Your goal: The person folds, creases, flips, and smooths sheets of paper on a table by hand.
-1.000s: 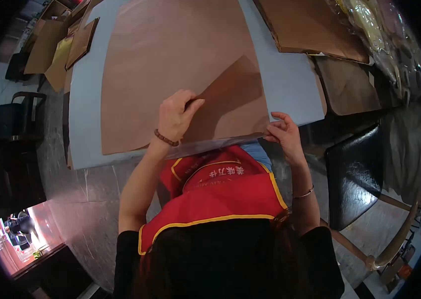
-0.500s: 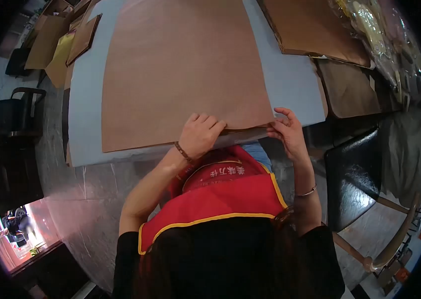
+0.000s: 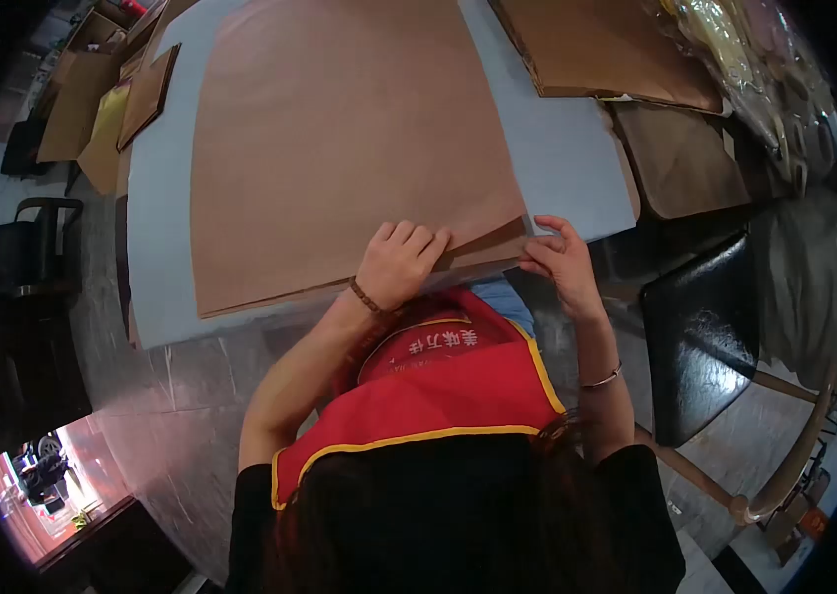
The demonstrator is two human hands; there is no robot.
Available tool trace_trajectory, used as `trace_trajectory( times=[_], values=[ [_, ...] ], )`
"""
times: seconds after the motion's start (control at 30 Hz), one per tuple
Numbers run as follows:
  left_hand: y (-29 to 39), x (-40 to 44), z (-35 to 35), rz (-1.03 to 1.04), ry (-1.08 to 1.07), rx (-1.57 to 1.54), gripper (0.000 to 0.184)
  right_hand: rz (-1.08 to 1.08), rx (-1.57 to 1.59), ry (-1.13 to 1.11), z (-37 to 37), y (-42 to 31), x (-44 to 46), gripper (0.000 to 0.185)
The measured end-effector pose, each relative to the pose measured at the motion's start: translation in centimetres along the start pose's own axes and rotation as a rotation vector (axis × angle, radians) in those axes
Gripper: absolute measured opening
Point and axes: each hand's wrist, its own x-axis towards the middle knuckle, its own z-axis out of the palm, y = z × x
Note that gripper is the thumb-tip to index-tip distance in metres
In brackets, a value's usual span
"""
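A large sheet of brown paper (image 3: 349,148) lies over a pale blue-grey board on the table. At its near edge, my left hand (image 3: 401,262) is closed, the fingers curled over the paper and the thumb side at the edge. Toward the right corner the upper sheet stands off a lower brown sheet (image 3: 483,247), leaving a dark gap. My right hand (image 3: 562,262) pinches at the lower sheet's right corner with thumb and fingertips, while an upper finger stretches out apart from them.
The pale board (image 3: 577,173) reaches past the paper on both sides. Stacked cardboard (image 3: 607,49) lies at the back right, beside clear plastic bags (image 3: 735,59). A black chair (image 3: 701,346) stands at right, an open carton (image 3: 77,104) at the far left.
The upper sheet's right corner has parted from the sheet below, and the gap between them has widened. My right hand stays at the corner; my left hand holds nearly the same place.
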Motion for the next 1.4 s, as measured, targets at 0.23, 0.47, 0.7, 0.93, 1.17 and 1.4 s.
trace_trajectory(
  times=[0.23, 0.47, 0.7, 0.93, 1.17, 1.4],
  values=[
    [0.5, -0.3, 0.0, 0.072, -0.073, 0.039, 0.03, 0.009, 0.04, 0.005, 0.1, -0.1, -0.1, 0.044],
    [0.4, -0.7, -0.2, 0.082, -0.109, 0.061, 0.033, -0.032, -0.018, -0.009, -0.2, 0.4, 0.0, 0.048],
    [0.7, -0.8, -0.2, 0.088, -0.142, 0.115, 0.034, -0.032, 0.007, 0.001, -0.1, 0.3, 0.0, 0.046],
    [1.2, -0.6, -0.5, 0.084, -0.164, 0.15, 0.035, -0.033, 0.002, 0.011, -0.3, 0.3, -0.3, 0.042],
    [1.5, -0.6, -0.4, 0.082, -0.153, 0.182, 0.034, -0.031, -0.008, 0.022, -0.2, 0.2, -0.3, 0.047],
    [1.7, -0.7, -0.2, 0.079, -0.147, 0.203, 0.033, -0.021, -0.012, 0.031, -0.1, 0.1, -0.3, 0.04]
  ],
)
